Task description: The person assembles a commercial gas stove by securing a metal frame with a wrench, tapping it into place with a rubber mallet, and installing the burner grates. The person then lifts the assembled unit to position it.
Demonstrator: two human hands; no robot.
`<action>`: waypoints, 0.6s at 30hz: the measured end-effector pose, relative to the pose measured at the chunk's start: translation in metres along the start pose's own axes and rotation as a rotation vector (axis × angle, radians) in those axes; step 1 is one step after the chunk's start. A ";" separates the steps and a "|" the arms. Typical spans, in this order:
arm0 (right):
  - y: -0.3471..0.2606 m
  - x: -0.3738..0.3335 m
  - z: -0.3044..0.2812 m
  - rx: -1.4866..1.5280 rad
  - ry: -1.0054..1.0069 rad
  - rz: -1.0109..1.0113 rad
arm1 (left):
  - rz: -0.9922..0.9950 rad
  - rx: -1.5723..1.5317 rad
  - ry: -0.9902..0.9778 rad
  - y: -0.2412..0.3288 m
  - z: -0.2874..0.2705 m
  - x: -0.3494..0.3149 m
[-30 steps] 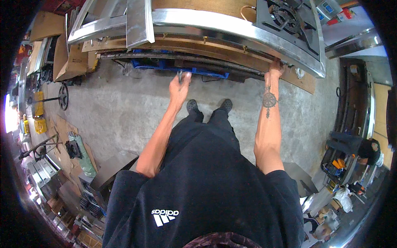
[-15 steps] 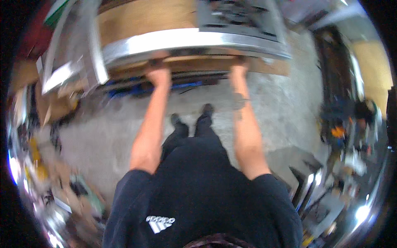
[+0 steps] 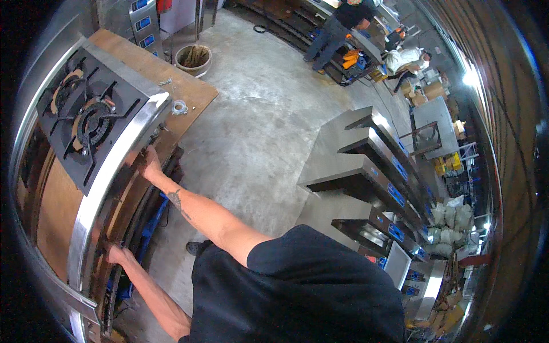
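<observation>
A long stainless-steel gas stove (image 3: 86,220) lies along my left side, on a wooden board (image 3: 186,103). Its far end carries a dark burner plate (image 3: 91,163) with two round burners and black pan supports; wood shows through the frame beside it. My right hand (image 3: 150,166) grips the underside of the stove's front rail, near the burner end. Nearer to me, my left hand (image 3: 117,253) is closed at the same front side. The rail's shadow partly hides the fingertips of both hands. A roll of clear tape (image 3: 179,107) lies on the board's corner.
Several steel units with blue labels (image 3: 366,177) stand on the floor to the right. A round bucket (image 3: 193,60) sits beyond the board. A person in a dark shirt (image 3: 340,31) stands at a far bench; another person (image 3: 414,62) is farther right. Concrete floor (image 3: 257,108) lies between.
My view has swung to the right, so the stove now lies at the left instead of straight ahead. Both hands remain at its front side.
</observation>
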State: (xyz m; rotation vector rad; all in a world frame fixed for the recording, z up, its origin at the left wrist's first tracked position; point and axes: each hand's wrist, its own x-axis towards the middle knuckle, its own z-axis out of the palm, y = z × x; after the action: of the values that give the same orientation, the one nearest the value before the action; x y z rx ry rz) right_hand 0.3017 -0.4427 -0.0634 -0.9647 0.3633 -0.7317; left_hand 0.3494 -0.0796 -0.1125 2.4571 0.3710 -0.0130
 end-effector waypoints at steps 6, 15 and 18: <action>-0.003 0.009 0.008 0.538 0.174 0.231 | -0.147 -0.895 0.142 -0.017 0.015 0.000; -0.018 0.009 0.004 1.009 0.163 0.469 | -0.374 -1.103 0.134 0.016 0.010 -0.008; -0.036 0.010 0.011 0.962 0.264 0.407 | -0.293 -1.022 0.124 0.039 -0.005 -0.026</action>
State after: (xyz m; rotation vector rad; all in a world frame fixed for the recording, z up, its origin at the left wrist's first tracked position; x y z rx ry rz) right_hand 0.3007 -0.4554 -0.0269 0.1197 0.3628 -0.5537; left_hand 0.3346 -0.1121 -0.0823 1.3874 0.6038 0.1656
